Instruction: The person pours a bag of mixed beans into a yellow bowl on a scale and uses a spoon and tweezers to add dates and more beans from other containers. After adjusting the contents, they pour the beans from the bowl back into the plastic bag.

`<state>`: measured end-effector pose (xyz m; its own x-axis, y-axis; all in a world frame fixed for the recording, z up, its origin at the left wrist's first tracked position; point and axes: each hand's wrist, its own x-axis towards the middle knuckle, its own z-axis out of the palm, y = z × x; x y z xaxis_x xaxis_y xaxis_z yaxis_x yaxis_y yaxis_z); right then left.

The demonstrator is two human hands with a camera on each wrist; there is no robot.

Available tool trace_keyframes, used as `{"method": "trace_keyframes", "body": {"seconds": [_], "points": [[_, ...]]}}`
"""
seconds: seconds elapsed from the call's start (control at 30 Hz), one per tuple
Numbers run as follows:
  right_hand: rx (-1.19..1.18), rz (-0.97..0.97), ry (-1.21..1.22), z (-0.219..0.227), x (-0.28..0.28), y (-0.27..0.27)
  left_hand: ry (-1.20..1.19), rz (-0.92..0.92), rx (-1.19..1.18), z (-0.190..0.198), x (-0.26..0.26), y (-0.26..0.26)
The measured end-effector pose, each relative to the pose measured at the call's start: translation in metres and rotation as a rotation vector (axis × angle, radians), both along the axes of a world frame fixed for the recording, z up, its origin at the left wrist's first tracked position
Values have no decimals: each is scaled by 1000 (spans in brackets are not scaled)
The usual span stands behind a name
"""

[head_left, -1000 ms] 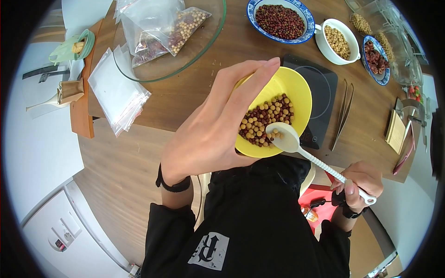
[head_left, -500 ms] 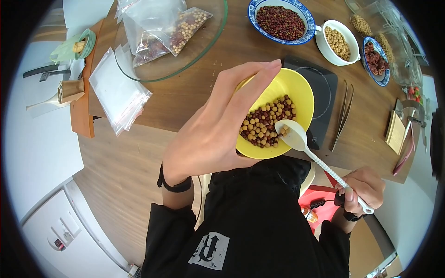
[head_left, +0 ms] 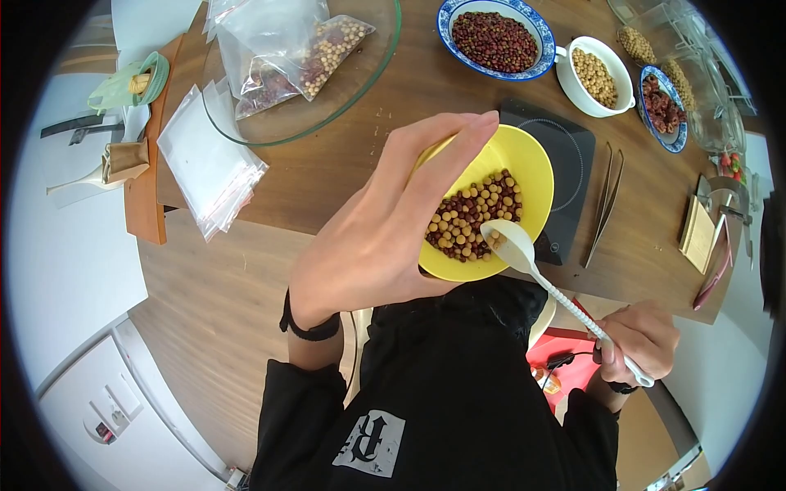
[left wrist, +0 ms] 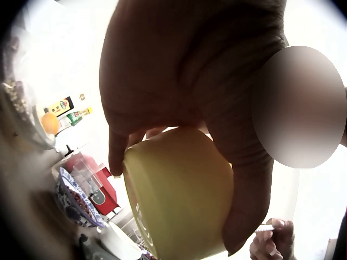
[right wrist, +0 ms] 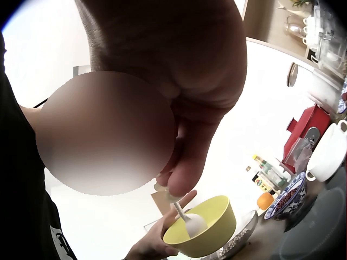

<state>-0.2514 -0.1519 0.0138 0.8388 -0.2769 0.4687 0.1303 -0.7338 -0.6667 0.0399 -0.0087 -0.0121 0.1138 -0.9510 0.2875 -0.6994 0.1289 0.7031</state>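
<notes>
My left hand (head_left: 368,217) grips a yellow bowl (head_left: 530,176) around its side, tilted so its inside faces the head camera. Tan and dark red beans (head_left: 467,214) lie in the bowl. In my right hand (head_left: 643,340) is the handle of a white spoon (head_left: 512,245), its head at the bowl's near edge with a few tan beans in it. The left wrist view shows the fingers and thumb spread round the yellow bowl (left wrist: 179,195). From the right wrist, the spoon (right wrist: 194,223) dips into the bowl (right wrist: 222,230).
A glass bowl (head_left: 327,123) with filled bags (head_left: 336,53) stands at the upper left, beside flat empty bags (head_left: 205,164). Behind are a patterned bowl (head_left: 543,57) of red beans and a white pot (head_left: 626,94). A black hotplate (head_left: 573,164) and tweezers (head_left: 606,204) lie right of the yellow bowl.
The spoon's head moved right, then slightly back left and down, staying at the bowl's edge. The right hand has lowered slightly with the handle; the bowl has shifted only a little.
</notes>
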Motion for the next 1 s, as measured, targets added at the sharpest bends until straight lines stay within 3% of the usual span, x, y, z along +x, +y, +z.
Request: {"method": "trace_keyframes", "body": {"seconds": [0.57, 1.0], "points": [[205, -221, 1, -18, -11, 6, 57, 1, 15, -2, -1, 1], [186, -45, -18, -25, -3, -4, 85, -33, 3, -4, 0, 2]]}}
